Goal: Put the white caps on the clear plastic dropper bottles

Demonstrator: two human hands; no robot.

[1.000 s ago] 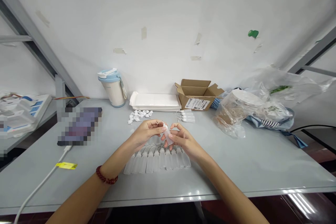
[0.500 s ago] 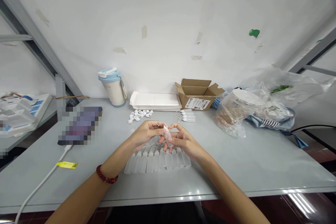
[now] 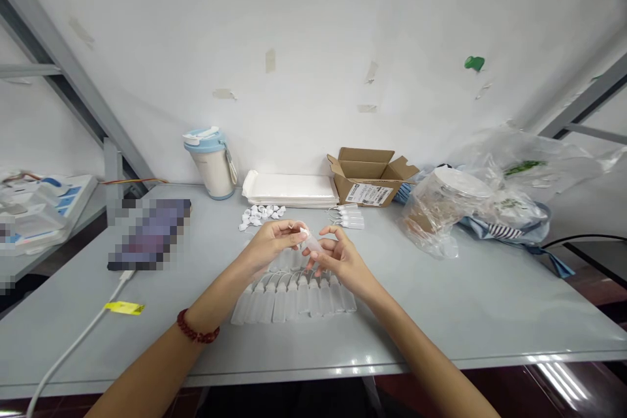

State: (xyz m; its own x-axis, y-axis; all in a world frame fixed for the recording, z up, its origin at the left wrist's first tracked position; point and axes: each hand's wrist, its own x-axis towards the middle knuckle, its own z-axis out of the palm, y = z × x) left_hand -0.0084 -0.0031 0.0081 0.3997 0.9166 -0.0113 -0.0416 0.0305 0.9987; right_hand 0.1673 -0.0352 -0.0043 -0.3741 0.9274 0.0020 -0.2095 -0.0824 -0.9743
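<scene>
Both my hands meet above the middle of the grey table [image 3: 465, 313]. My right hand [image 3: 337, 260] grips a small translucent squeeze bottle [image 3: 313, 245] by its body. My left hand [image 3: 272, 241] pinches the bottle's tip or cap between thumb and fingers. Below my hands a row of several similar empty bottles [image 3: 294, 292] lies flat on the table. A heap of small white caps [image 3: 260, 214] lies behind my left hand. A few capped bottles [image 3: 349, 217] lie behind my right hand.
At the back stand a blue-lidded white jug [image 3: 211, 163], a stack of white trays [image 3: 290, 189] and an open cardboard box [image 3: 369, 176]. Crumpled clear plastic bags [image 3: 470, 199] fill the right. A blurred dark device [image 3: 149, 234] with a white cable [image 3: 73, 346] lies at the left.
Both hands have risen slightly and moved away from me with the bottle. The bottle is now tilted more, its tip toward my left hand.
</scene>
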